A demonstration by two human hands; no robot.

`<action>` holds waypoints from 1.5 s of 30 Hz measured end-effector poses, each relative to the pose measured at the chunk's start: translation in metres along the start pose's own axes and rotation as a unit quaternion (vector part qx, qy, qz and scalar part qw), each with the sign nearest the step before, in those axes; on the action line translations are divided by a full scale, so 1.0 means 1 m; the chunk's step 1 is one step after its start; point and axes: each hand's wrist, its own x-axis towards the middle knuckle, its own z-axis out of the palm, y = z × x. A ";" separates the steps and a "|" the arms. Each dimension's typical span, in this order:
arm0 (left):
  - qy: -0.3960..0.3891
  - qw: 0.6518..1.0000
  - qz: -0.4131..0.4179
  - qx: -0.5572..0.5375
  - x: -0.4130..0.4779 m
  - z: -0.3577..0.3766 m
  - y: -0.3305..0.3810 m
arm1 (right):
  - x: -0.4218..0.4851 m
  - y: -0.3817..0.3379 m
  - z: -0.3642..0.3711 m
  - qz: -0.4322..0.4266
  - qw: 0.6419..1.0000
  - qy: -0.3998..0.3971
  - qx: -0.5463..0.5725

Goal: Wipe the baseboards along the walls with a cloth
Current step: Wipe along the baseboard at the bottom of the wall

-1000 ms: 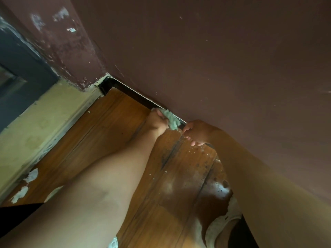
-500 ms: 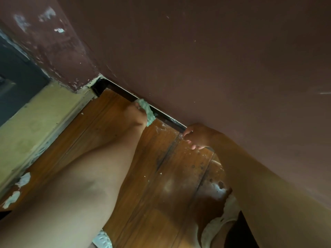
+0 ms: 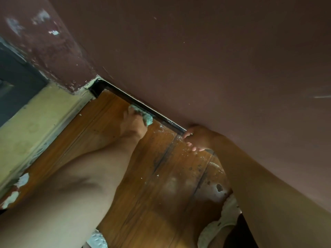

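Head view, looking steeply down into a room corner. A dark red-brown wall fills the field from 11 o'clock round to 4 o'clock. Along its foot runs the baseboard, a narrow black strip with a pale upper edge, which slants from the corner at 10 o'clock down toward the centre. The left hand, just off centre toward 9 o'clock, has its fingers curled round a crumpled pale green cloth. The cloth bulges out at the hand's 1 o'clock side and is pressed against the face of the baseboard where strip and floor meet. The left forearm extends from the hand to the 7 o'clock edge. The right hand, just off centre toward 4 o'clock, sits at the foot of the wall where the visible strip ends. Its fingers are loosely bent, their tips down on the wooden floor, and it holds nothing that can be seen. Its forearm runs off toward 5 o'clock. Pale specks lie on the boards between the two hands, and dark stains mark the wood toward 6 o'clock. At 9 o'clock a yellowish sill borders the floor, with white paint flakes along its lower edge near 8 o'clock.
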 end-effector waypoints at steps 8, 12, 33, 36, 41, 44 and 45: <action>-0.055 0.976 0.213 0.004 -0.030 0.017 0.027 | -0.001 -0.003 0.006 -0.002 1.000 -0.011 -0.007; -0.031 0.995 0.092 0.034 -0.018 0.006 0.010 | -0.003 -0.002 0.002 0.001 1.000 -0.006 0.003; -0.115 0.978 0.130 0.117 -0.041 -0.001 0.035 | -0.011 -0.006 -0.002 -0.044 0.995 0.016 -0.093; -0.119 0.965 0.207 0.105 -0.057 0.004 0.048 | -0.013 -0.006 0.000 -0.040 0.995 0.016 -0.087; -0.132 0.942 0.296 0.083 -0.080 0.012 0.065 | -0.016 -0.017 0.000 -0.058 0.993 0.000 -0.099; -0.156 0.965 0.198 0.076 -0.066 0.001 0.055 | -0.012 -0.015 -0.001 -0.063 0.994 0.005 -0.088; -0.161 0.972 0.156 0.078 -0.061 -0.004 0.048 | -0.012 -0.014 -0.001 -0.063 0.994 0.005 -0.084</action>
